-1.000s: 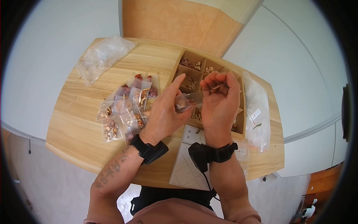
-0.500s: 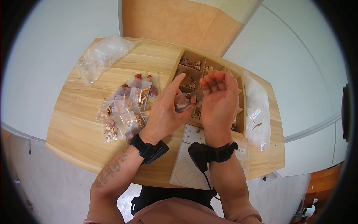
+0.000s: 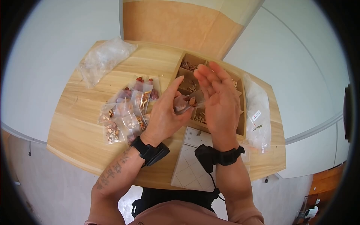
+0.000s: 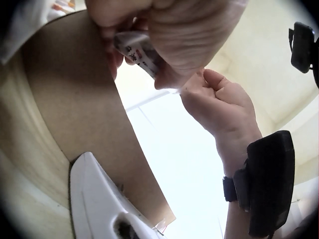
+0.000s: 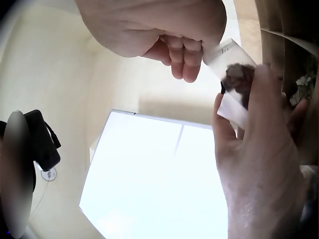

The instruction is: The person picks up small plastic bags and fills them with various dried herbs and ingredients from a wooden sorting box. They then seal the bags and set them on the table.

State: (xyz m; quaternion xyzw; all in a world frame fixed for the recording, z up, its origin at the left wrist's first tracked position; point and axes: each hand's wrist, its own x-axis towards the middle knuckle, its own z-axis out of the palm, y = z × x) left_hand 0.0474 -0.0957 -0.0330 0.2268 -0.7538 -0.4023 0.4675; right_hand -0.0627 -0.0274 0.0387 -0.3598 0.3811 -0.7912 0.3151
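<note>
Where the surface (image 3: 75, 123) came closest to the person, a flat white panel (image 3: 193, 165) lay on it, marked with diagonal lines. Black straps with small cameras circled both wrists, beyond the panel's near edge.

Farther in, the left hand (image 3: 161, 120) held a small clear bag (image 3: 182, 104) in the air, pinched between its thumb and fingers, with reddish-brown dried pieces (image 5: 239, 79) inside. Printed characters showed on the bag in the left wrist view. Just to its right, the right hand (image 3: 223, 108) was raised with its palm turned up toward the left, its fingers (image 3: 204, 75) loosely bent and apart from the thumb. Whether its edge touched the bag could not be told.

On the left, a pile of small filled bags (image 3: 125, 112) overlapped on the surface, some with pale slices, others with dark red pieces. Right of the pile, partly behind the hands, stood a divided box (image 3: 243, 127) with dried pieces in several compartments. A large clear bag (image 3: 258, 101) with labels lay right of the box, and a crumpled clear bag (image 3: 107, 60) lay at the far left.
</note>
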